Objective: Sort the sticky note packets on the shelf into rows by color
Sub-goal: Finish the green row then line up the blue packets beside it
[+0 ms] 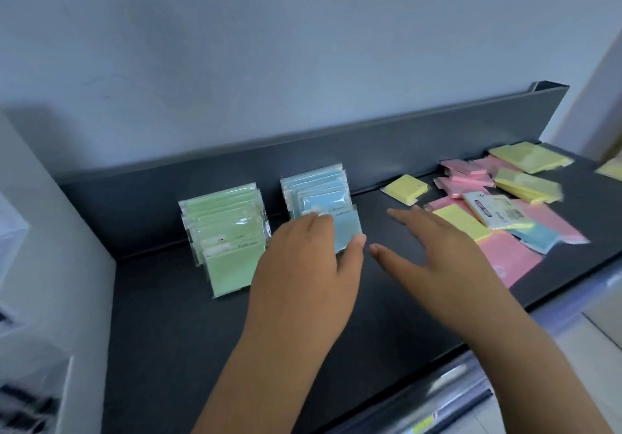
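The left hand pinches a blue packet at the front of the blue row just beyond it, while the right hand, fingers spread and empty, is nearer the mixed pile lying just to its right on the shelf.

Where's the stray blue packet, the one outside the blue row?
In the head view, the stray blue packet lies on the right side of the shelf, partly atop pink packets, just right of the right hand.

Left hand curled, right hand outspread.
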A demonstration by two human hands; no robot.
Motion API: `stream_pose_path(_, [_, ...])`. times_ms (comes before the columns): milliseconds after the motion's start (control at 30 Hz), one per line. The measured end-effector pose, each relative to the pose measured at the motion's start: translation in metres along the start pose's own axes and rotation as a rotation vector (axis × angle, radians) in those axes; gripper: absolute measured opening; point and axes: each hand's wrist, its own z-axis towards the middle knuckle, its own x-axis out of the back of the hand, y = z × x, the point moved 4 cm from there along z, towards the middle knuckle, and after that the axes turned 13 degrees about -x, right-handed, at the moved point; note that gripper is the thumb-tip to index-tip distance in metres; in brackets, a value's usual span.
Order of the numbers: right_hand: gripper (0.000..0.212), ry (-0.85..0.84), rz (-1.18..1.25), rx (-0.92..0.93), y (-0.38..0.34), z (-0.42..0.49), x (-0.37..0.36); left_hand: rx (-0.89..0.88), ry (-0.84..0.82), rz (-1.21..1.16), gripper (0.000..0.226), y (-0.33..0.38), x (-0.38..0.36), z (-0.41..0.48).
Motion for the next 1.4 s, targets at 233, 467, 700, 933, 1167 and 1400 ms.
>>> stream_pose_path(233, [0.061, 0.029, 0.047, -0.002, 0.039, 0.001, 0.013, 0.050, -0.138, 0.028, 0.049, 0.034, -0.028, 0.002])
stream_pose_path(467, [0.050, 0.082, 0.027, -0.034, 0.124, 0.015, 0.063, -0.004, -0.143, 0.024, 0.048, 0.103, -0.068, 0.027])
stream_pose_path(700, [0.050, 0.111, -0.044, -0.101, 0.231, 0.040, 0.129, 0.005, -0.127, -0.082, 0.038, 0.177, -0.147, 0.057])
stream_pose_path(933, [0.047, 0.040, -0.043, -0.064, 0.261, 0.076, 0.150, -0.015, -0.102, -0.110, 0.031, 0.209, -0.183, 0.081])
stream_pose_path(1167, [0.047, 0.001, -0.042, -0.020, 0.263, 0.102, 0.143, -0.007, -0.107, -0.123, 0.030, 0.209, -0.197, 0.103])
stream_pose_path(1400, [0.046, -0.076, -0.002, 0.021, 0.283, 0.141, 0.154, 0.028, -0.137, -0.080, 0.042, 0.231, -0.225, 0.129])
